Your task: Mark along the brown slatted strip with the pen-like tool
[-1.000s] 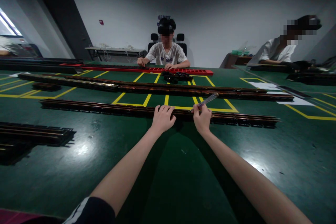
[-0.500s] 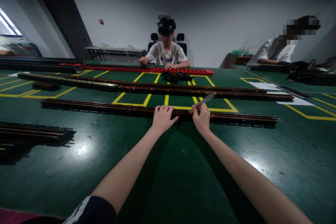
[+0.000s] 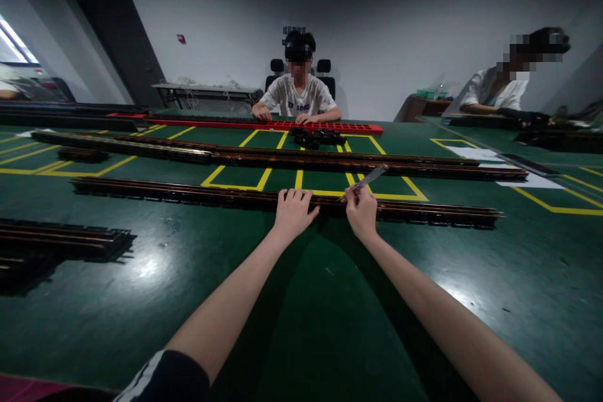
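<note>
A long dark strip (image 3: 188, 191), like a bundle of thin rails with brownish edges, lies across the green table in front of me. My left hand (image 3: 294, 213) rests over its middle, fingers laid across it and thumb spread to the right. Just right of that, my right hand (image 3: 362, 210) pinches a slim tool with a clear handle (image 3: 372, 177). The handle slants up to the right; its thin lower end points at the strip between my hands. Whether that tip touches the strip I cannot tell.
Further long strips (image 3: 330, 157) lie beyond, over yellow tape outlines. Shorter strips (image 3: 61, 239) are at the left. Past a small black pile (image 3: 315, 138) and a red rack (image 3: 348, 128), a person (image 3: 299, 94) sits opposite. Another person (image 3: 499, 91) works at the right, near white paper sheets (image 3: 530, 182).
My hands, the tool and the strip stay almost in place. Across the table, the person's hand on the left side has moved slightly right and down towards the red rack.
</note>
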`<action>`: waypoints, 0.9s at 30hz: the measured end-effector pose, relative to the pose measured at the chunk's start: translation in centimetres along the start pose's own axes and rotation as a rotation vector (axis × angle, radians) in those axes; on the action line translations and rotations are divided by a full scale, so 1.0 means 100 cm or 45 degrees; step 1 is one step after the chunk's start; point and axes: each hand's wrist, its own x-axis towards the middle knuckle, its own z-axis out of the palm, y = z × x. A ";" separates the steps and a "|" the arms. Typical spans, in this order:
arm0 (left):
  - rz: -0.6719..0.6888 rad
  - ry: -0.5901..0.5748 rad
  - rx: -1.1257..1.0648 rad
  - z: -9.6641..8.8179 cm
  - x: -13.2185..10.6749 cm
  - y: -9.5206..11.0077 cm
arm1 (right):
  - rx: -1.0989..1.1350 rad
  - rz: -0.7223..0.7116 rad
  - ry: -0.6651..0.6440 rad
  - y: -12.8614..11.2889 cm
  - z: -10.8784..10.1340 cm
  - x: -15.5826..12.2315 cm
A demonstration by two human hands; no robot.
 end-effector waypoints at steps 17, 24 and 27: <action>0.035 0.062 -0.052 -0.001 -0.003 0.000 | 0.057 -0.020 -0.036 -0.003 0.000 0.000; 0.051 0.067 -0.050 0.001 -0.003 0.000 | 0.057 -0.008 -0.019 -0.006 -0.001 -0.001; 0.033 0.072 -0.036 0.000 -0.003 0.000 | 0.060 0.006 -0.019 -0.005 -0.001 0.000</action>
